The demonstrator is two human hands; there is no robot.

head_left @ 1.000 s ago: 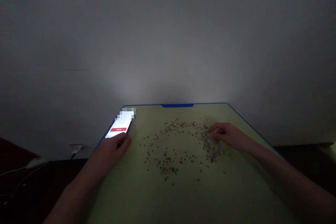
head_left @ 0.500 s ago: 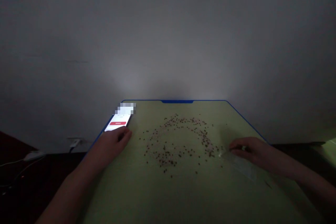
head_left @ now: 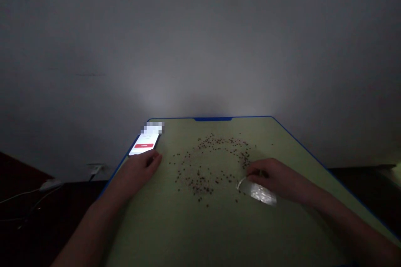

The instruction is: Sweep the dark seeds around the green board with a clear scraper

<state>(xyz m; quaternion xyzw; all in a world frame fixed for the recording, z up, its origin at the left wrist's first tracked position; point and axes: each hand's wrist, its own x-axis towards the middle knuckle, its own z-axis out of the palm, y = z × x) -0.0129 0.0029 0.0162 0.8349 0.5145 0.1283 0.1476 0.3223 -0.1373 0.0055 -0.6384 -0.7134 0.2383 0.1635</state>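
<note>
Many tiny dark bead-like bits (head_left: 199, 187) lie scattered in a rough ring on the table; their exact kind is too small to tell. At the ring's right side, my right hand (head_left: 266, 175) pinches the edge of a small clear plastic bag (head_left: 262, 195), which spreads shiny and flat below the fingers. I cannot make out anything inside the bag. My left hand (head_left: 141, 167) rests on the table's left side with fingers curled in, holding nothing I can see. Just beyond it, close to the knuckles, lies a phone (head_left: 144, 139) with a lit screen and a red button.
The pale green tabletop (head_left: 188, 233) has a blue edge and a blue tab (head_left: 213, 119) at the far side. Behind it rises a grey wall (head_left: 200, 50). A socket with a plug (head_left: 95, 170) and white cables (head_left: 46, 185) are at lower left. Light is dim.
My right hand has moved left with the plastic bag, from beside the ring to its right edge. The bag now catches more light. My left hand stays by the phone; the view has shifted slightly.
</note>
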